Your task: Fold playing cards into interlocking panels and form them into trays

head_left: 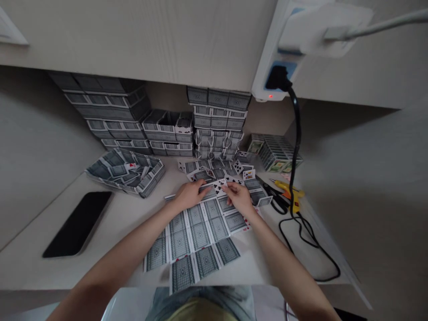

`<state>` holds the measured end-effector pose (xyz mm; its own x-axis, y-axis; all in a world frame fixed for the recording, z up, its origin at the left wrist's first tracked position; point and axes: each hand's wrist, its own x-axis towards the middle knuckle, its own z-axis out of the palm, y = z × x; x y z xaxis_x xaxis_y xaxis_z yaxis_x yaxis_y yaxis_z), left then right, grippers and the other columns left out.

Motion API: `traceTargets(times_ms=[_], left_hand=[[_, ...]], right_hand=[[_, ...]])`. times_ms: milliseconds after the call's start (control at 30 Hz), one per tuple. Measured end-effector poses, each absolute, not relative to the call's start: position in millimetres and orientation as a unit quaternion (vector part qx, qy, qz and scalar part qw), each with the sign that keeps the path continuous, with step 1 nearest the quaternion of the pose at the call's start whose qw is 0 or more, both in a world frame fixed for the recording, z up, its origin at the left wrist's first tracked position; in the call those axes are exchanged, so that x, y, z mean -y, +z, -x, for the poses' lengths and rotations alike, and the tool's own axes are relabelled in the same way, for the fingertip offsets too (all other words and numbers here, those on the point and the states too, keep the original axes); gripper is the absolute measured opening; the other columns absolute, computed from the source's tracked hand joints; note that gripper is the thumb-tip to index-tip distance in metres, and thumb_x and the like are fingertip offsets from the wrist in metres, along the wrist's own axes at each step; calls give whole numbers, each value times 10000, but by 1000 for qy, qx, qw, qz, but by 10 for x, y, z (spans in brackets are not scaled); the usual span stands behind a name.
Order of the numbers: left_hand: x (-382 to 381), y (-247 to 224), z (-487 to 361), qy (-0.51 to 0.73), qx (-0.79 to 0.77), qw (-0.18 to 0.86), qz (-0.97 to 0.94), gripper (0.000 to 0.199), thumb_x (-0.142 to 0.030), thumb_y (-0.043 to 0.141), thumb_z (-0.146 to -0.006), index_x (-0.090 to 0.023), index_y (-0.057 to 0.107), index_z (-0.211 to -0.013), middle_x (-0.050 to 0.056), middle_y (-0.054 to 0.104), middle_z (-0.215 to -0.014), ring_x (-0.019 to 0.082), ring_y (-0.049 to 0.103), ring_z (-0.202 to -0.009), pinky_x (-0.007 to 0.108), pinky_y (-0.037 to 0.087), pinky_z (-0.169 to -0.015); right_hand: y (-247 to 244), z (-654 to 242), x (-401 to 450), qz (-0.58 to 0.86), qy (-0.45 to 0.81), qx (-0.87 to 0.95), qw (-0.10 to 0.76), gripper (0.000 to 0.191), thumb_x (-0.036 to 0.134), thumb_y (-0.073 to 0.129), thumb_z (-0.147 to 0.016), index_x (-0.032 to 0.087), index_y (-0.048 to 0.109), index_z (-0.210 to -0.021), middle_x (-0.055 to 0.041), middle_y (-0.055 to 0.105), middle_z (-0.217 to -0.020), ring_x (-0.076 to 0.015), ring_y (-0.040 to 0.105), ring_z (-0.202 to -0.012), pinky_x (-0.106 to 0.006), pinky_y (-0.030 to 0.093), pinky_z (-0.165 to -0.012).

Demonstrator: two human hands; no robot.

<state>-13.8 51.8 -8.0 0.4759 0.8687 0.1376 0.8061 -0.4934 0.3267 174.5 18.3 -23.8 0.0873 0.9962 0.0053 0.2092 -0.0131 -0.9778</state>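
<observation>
A sheet of joined playing cards (197, 225), mostly patterned backs up, lies on the table under both my hands. My left hand (190, 195) is at the sheet's far edge, its thumb and fingers around a strip of cards there. My right hand (240, 197) pinches a face-up black-suited playing card (219, 187) at that edge, just right of the left thumb. Beyond the hands lie more cards, some joined and some tilted, among them a face card (248, 174). Some fingertips of both hands are hidden.
Walls built of cards (117, 111) stand at the back, beside a card tower (219, 120). A card tray (147, 180) holds loose cards. A black phone (78, 225) lies left. On the right are black scissors (277, 198), a yellow glue gun (296, 196), its cord and boxed decks (276, 154).
</observation>
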Motion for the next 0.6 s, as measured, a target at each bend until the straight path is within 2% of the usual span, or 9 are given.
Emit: traceTargets(times_ms=[100, 200, 267, 500, 600], left_hand=[[-550, -61, 167, 159, -490, 141, -845, 423, -523, 269, -817, -198, 515, -932, 40, 638, -765, 169, 591, -662, 232, 379, -538], [-567, -47, 192, 172, -496, 154, -837, 425, -526, 279, -812, -193, 525, -906, 41, 639, -774, 171, 589, -671, 231, 374, -531], [-575, -51, 203, 184, -494, 166, -834, 427, -531, 288, -807, -193, 532, -894, 37, 639, -777, 169, 587, -670, 232, 376, -532], [-643, -134, 239, 228, -478, 213, -821, 401, -528, 343, -784, -197, 553, -871, 15, 636, -826, 155, 577, -724, 230, 411, -608], [-679, -171, 255, 244, -468, 236, -816, 385, -510, 356, -784, -189, 557, -853, 7, 631, -809, 147, 572, -734, 228, 416, -625]], right_hand=[[-193, -1780, -188, 573, 427, 492, 498, 411, 512, 508, -690, 163, 571, -898, 0, 586, -533, -101, 452, -331, -221, 358, -324], [-165, -1807, -192, 574, 412, 470, 529, 408, 521, 478, -705, 168, 569, -888, -58, 650, -758, -84, 455, -342, -221, 354, -310], [-157, -1815, -192, 574, 410, 467, 534, 408, 523, 477, -703, 169, 569, -885, -71, 650, -824, -80, 452, -345, -222, 350, -308], [-192, -1844, -202, 593, 377, 491, 515, 381, 493, 456, -728, 170, 589, -880, -62, 659, -829, -88, 441, -342, -239, 332, -336], [-237, -1882, -227, 603, 316, 511, 524, 347, 459, 458, -737, 165, 610, -843, -57, 665, -773, -143, 550, -516, -259, 414, -481]])
